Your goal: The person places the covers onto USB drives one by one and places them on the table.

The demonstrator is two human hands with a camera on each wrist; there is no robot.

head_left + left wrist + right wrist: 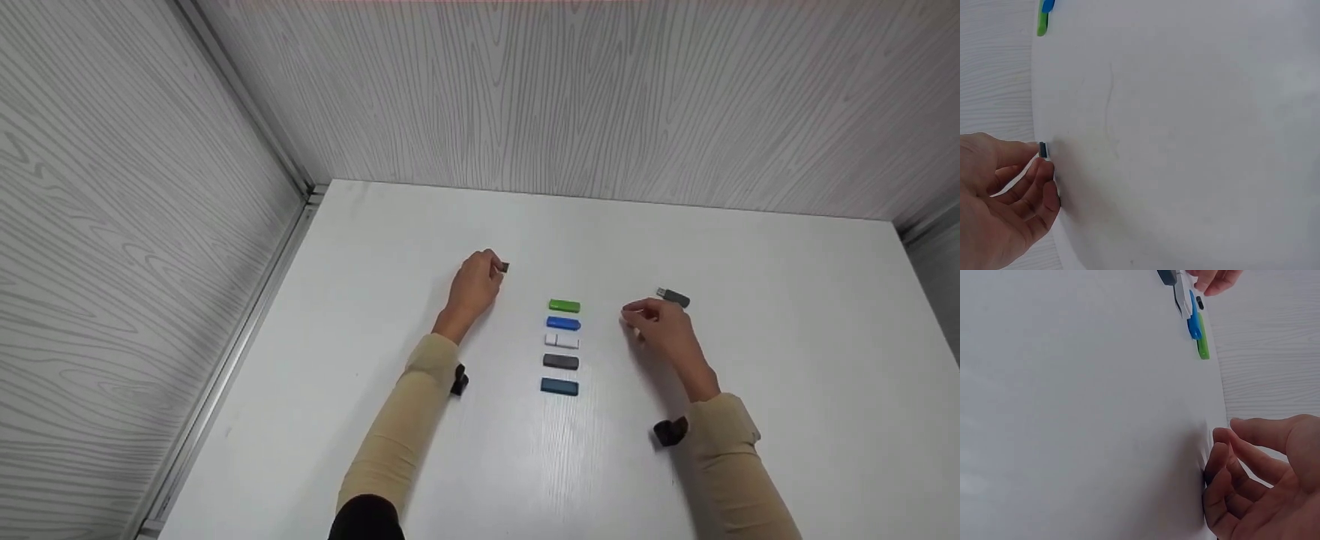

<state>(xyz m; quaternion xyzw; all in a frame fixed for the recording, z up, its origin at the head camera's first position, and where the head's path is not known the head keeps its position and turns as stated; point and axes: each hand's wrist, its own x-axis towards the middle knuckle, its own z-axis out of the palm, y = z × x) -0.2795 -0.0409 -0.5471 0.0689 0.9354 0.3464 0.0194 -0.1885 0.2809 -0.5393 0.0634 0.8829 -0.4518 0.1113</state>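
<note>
My left hand (476,283) pinches a small dark piece (505,267), which looks like a USB stick cap, between thumb and fingertips at the table's back left. Its end (1042,149) shows a pale edge in the left wrist view. My right hand (660,326) has loosely bent fingers, thumb and forefinger close together, nothing seen between them. Just behind it lies a dark grey USB stick (676,298), its metal plug bare. Between the hands, a column of USB sticks lies flat: green (564,306), blue (563,323), white (562,341), dark grey (561,361) and teal (559,386).
The white table (817,337) meets a wood-grain panel (570,97) at the back and another panel (135,247) with a metal rail on the left. Black wrist cameras (670,431) sit at both sleeves.
</note>
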